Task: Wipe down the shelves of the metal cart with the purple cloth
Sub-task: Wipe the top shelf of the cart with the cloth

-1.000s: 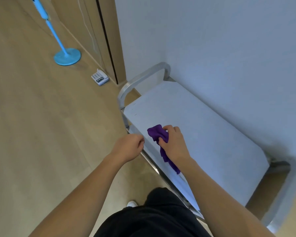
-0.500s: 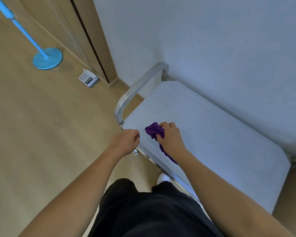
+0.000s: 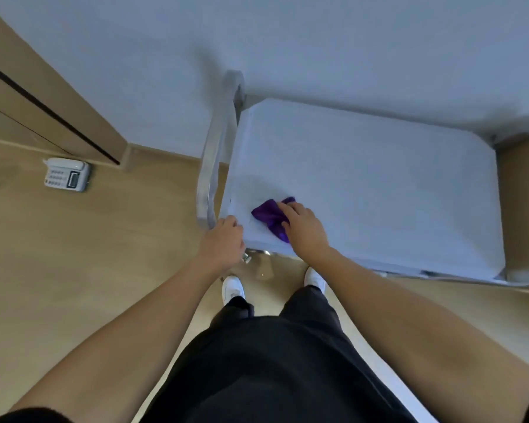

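The metal cart's top shelf (image 3: 379, 184) is a flat grey sheet standing against the wall. A curved tube handle (image 3: 209, 166) rises at its left end. The purple cloth (image 3: 268, 213) lies bunched on the shelf near the front left corner. My right hand (image 3: 303, 230) holds it from above, fingers curled over the bunch and pressing it onto the metal. My left hand (image 3: 223, 239) is curled at the shelf's front left corner, gripping the edge beside the base of the handle. Lower shelves are hidden beneath the top one.
A white desk phone (image 3: 66, 178) lies on the wooden floor by a wooden door frame (image 3: 58, 117) at the left. My white shoes (image 3: 232, 288) stand right in front of the cart. A second handle (image 3: 526, 276) shows at the cart's right end.
The view has swung to look straight down on the cart. My right hand with the cloth stays near the front left corner; my left hand has closed in on that corner.
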